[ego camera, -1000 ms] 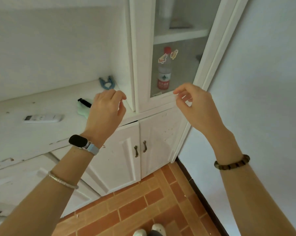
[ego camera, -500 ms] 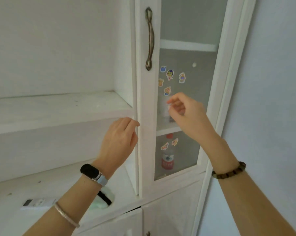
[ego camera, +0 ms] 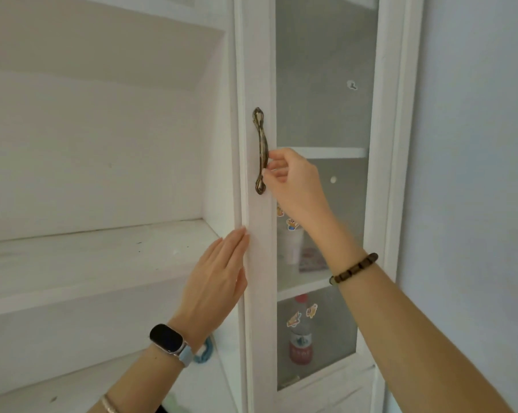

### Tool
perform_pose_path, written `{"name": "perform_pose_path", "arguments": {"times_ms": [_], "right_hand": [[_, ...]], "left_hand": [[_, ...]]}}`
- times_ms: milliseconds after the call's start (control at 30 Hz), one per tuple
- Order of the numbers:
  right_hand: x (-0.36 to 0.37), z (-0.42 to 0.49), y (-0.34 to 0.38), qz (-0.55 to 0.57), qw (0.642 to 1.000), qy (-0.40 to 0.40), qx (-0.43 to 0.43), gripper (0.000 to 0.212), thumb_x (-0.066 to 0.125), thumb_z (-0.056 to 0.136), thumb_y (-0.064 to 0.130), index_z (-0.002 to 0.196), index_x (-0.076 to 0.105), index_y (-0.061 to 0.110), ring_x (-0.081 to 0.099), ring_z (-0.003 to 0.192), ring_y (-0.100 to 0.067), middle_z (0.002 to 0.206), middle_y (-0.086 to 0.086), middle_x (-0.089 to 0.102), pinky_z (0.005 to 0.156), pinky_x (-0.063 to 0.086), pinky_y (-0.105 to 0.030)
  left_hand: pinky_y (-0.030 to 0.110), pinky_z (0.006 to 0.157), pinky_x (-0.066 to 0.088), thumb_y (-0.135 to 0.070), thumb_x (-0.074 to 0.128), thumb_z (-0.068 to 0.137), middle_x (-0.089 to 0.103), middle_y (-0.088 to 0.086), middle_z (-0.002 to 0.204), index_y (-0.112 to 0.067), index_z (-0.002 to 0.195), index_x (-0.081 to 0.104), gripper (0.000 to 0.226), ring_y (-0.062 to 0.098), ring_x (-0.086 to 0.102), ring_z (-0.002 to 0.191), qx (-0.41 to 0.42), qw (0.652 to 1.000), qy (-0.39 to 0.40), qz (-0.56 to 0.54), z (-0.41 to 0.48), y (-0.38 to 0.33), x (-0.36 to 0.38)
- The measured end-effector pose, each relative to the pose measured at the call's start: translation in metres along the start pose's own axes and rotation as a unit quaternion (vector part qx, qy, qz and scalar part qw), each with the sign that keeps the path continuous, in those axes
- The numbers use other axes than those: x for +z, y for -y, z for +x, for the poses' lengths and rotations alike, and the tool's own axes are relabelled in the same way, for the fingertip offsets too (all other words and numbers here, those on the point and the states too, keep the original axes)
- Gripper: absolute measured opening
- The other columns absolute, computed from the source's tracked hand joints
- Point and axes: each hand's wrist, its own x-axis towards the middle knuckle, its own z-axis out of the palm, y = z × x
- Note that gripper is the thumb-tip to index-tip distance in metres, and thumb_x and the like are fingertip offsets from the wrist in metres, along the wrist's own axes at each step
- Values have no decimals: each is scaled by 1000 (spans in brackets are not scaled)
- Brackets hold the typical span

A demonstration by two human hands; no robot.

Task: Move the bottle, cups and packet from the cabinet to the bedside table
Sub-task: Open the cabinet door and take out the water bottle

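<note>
Behind the frosted glass of the tall white cabinet door (ego camera: 257, 263) I saw all the task's things on shelves. The bottle (ego camera: 300, 338), with a red cap and red label, stood upright on the lower shelf. On the shelf above it was a pale cup (ego camera: 290, 245); through the blur I could not tell whether it was one cup or a stack. Just beside the cup, on its right, lay a pinkish packet (ego camera: 312, 260), its far edge hidden by my right forearm. Small cartoon stickers (ego camera: 293, 318) dotted the glass in front of them.

My right hand (ego camera: 293, 183) was up at the bronze handle (ego camera: 261, 150), its fingers curled onto the lower half of the bar and clamped there with the thumb below. A dark bead bracelet (ego camera: 354, 268) circled that wrist. My left hand (ego camera: 219, 272) lay flat with straight fingers together, holding nothing, its fingertips pressed against the left edge of the door's stile below the handle. That wrist wore a black smartwatch (ego camera: 166, 338) on a light blue strap, with a thin bangle (ego camera: 108, 403) further down the arm.

To the left ran a scuffed white open shelf (ego camera: 102, 251), and part of a blue ring-shaped object (ego camera: 205, 351) showed past my left wrist. I could not tell whether the door sat flush or slightly ajar.
</note>
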Motion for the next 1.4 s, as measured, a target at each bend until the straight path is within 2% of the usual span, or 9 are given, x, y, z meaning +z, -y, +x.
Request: {"name": "perform_pose_path", "arguments": {"times_ms": [300,500,600,733,833,933,1100,1233,1400], "right_hand": [[3,11,15,26,999,2,47,18,61,87,8,105,60,9,52,66,-4,78,9,55,66,44,-7],[0,7,23,25,998,14,58,12,63,88,8,95,56,15,51,63,0,73,11,54,60,43,-2],[-4,4,28,22,997,4,68,14,63,88,11,101,58,11,52,65,0,75,11,55,58,44,-2],[-23,-9,34,3,998,-19,63,18,68,87,21,100,55,16,54,69,-1,79,12,56,62,47,-8],[-49,-24,40,-2,997,-24,69,29,72,84,30,105,57,16,59,75,-5,84,11,59,69,54,-20],[-74,-39,46,-5,995,-54,82,43,77,77,39,108,58,16,63,79,-5,88,10,63,75,56,-23],[-112,-61,51,2,992,-82,95,56,84,69,42,110,55,18,62,75,-2,90,9,63,70,55,-19],[-141,-71,51,-17,990,-94,101,58,86,67,41,111,54,20,62,74,-1,91,8,62,70,55,-17],[-185,-79,41,-30,989,-106,100,54,86,68,35,111,60,18,65,81,-7,93,5,65,79,56,-21]], "left_hand": [[40,114,27,-21,52,92,30,10,152,-5,147,25,64,22,32,138,-7,999,45,11,-7,0,7],[33,116,15,-23,52,91,21,15,155,-1,148,18,69,24,28,140,-31,998,51,-34,-14,-14,12],[30,114,11,-29,44,94,15,14,156,-2,149,11,70,24,25,141,-39,996,53,-55,-20,-23,13],[29,113,10,-22,51,93,31,15,150,-3,147,16,68,25,34,136,-29,995,28,-94,-29,-37,4],[27,109,25,-21,53,92,44,11,138,-4,146,19,66,22,46,122,-8,989,2,-150,-38,-55,-6],[30,110,32,-19,55,93,42,8,139,-8,148,14,69,19,44,122,20,981,-3,-192,-46,-78,-12],[25,109,31,-27,48,96,40,7,142,-8,150,8,69,16,43,124,68,970,-3,-235,-49,-115,-18],[31,111,33,-15,57,91,35,13,148,-10,150,2,80,19,39,132,94,957,-10,-273,-44,-145,-18],[29,116,21,-19,55,92,22,9,154,-7,150,12,73,14,22,142,142,940,-34,-310,-30,-173,-12]]}}
